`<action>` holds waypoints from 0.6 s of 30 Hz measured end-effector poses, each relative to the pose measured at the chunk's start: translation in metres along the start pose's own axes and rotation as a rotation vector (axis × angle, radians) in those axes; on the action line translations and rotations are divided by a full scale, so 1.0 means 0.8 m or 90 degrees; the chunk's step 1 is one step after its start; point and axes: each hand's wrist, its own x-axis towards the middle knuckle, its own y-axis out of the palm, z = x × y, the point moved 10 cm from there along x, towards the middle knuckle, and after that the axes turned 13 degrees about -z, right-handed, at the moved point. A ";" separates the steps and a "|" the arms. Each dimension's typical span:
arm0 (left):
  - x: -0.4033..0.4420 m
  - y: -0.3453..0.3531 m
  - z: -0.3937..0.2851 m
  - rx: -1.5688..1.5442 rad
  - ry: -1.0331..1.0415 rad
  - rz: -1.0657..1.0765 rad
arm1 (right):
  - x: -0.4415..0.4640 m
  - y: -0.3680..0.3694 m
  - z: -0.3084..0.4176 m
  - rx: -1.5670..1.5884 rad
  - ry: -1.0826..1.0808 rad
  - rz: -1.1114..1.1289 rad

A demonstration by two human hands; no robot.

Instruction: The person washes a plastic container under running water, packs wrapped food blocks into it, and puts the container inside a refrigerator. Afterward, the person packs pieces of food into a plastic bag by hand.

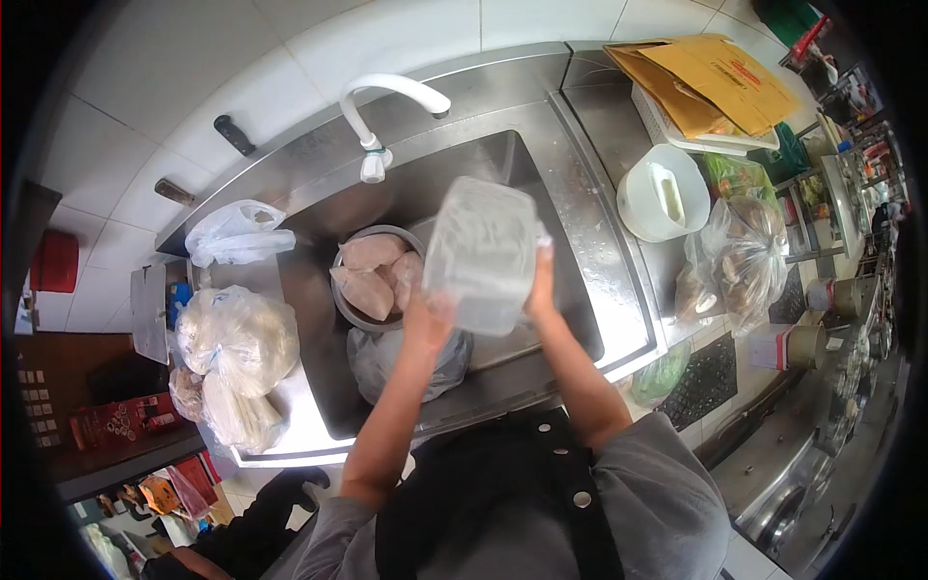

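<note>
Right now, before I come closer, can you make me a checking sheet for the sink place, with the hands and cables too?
Surface: metal sink set in a metal counter.
Job's things: see-through box held up over the sink; grey bowl in the sink with pale pink meat.
Clutter: plastic bag in the sink near the bowl; knotted bags on the left; white tub and brown cardboard on the right.
Hands: left hand and right hand hold the box from opposite sides.
Cables: nothing seen.
Surroundings: white tap, tiled wall, and part of another person at lower left.
</note>
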 end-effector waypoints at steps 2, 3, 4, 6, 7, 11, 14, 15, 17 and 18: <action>-0.023 0.034 -0.013 -0.032 0.008 0.024 | -0.035 0.001 0.017 -0.054 -0.067 0.004; -0.030 0.048 -0.020 -0.068 0.018 0.045 | -0.049 0.002 0.027 -0.109 -0.133 0.012; -0.026 0.051 -0.025 -0.070 0.019 0.046 | -0.063 0.006 0.036 -0.163 -0.198 0.022; -0.016 0.055 -0.043 -0.028 0.050 0.087 | -0.090 0.027 0.061 -0.268 -0.328 0.041; -0.014 0.053 -0.046 -0.026 0.050 0.087 | -0.100 0.031 0.067 -0.267 -0.327 0.039; -0.031 0.065 -0.036 -0.059 0.028 0.117 | -0.159 0.083 0.111 -0.501 -0.596 0.095; -0.055 0.073 -0.031 0.069 0.130 0.090 | -0.193 0.144 0.109 -0.621 -0.701 0.232; -0.057 0.075 -0.032 0.110 0.165 0.081 | -0.196 0.160 0.115 -0.604 -0.693 0.284; -0.051 0.067 -0.033 0.112 0.156 0.104 | -0.194 0.164 0.120 -0.600 -0.691 0.309; -0.050 0.070 -0.041 0.110 0.151 0.130 | -0.190 0.158 0.117 -0.614 -0.713 0.327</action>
